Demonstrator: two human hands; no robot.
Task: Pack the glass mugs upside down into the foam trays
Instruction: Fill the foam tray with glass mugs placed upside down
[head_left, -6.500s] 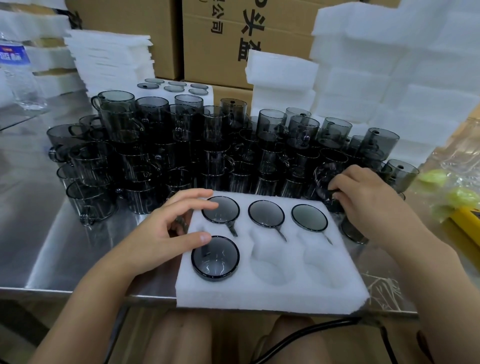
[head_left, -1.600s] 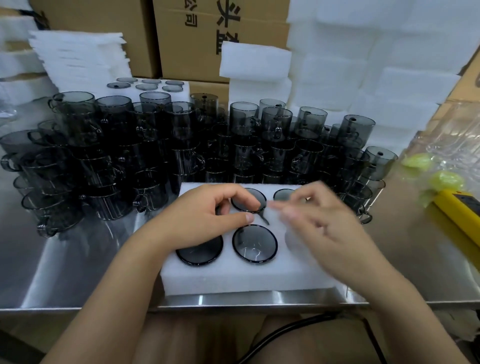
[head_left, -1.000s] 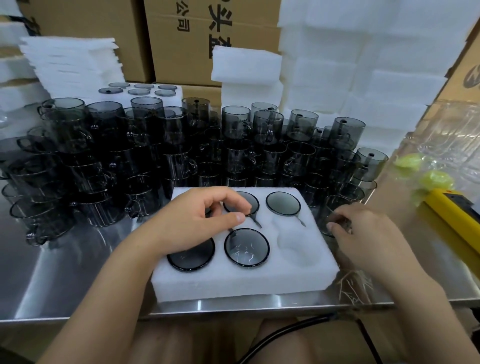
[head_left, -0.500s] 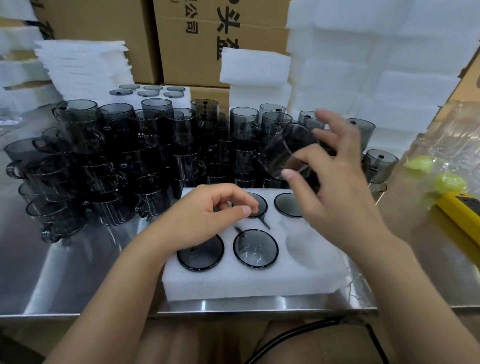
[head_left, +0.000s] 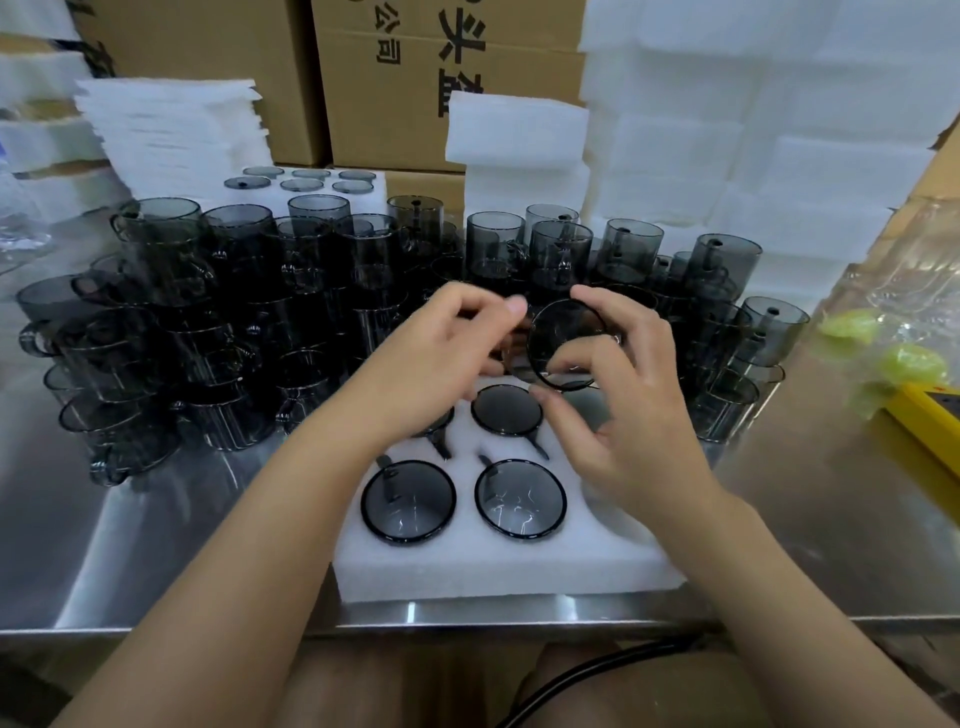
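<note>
Left hand (head_left: 441, 358) has come up off the foam tray (head_left: 467, 571) to meet the right hand (head_left: 634, 415), & both grip one mug (head_left: 566, 340) in mid-air over the tray's back row. Packed mugs (head_left: 519, 500) sit bottoms-up in it, on the counter (head_left: 156, 545).

Printed Chinese characters on a brown cardboard box (head_left: 415, 119)

The only legible writing is black print on the front face of the brown cardboard box standing at the back. Two large bold characters (head_left: 462, 57), stacked one above the other near the middle of that face, read 头盔. The upper one is partly cut by the top edge of the view. Just left of them on the same face, a column of smaller characters (head_left: 387, 39) ends in 公司, and whatever stands above is out of view. Far right of the box and lower down, a yellow block (head_left: 924, 431) carries a small red mark, too small to read.
</note>
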